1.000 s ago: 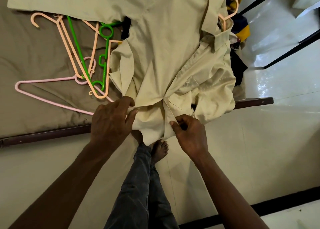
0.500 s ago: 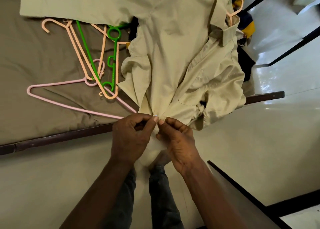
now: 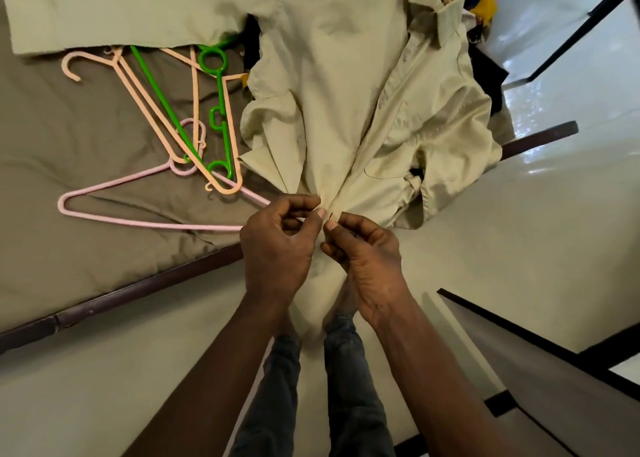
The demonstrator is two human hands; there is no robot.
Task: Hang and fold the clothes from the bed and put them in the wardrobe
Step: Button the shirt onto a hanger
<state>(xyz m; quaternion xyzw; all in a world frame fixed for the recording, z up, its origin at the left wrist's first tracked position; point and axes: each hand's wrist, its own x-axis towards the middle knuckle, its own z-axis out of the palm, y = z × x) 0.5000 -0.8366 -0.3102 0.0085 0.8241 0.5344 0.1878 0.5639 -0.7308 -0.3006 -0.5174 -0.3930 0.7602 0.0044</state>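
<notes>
pale beige shirt (image 3: 332, 86), crumpled

view: single, head-worn, wide-angle | faces: forward and steeply down along the person's arms | range: close, left hand (image 3: 277, 245) and right hand (image 3: 367, 259) mid-frame | beyond hands: shirt (image 3: 346, 93) on bed (image 3: 69, 145) | left of hands: hangers (image 3: 221, 93) | beneath hands: floor (image 3: 104, 370) | shared view: none

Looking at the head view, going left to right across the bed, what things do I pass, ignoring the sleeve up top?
pink hanger → green hanger → beige shirt → dark clothes at the bed's right edge → glossy floor
</notes>
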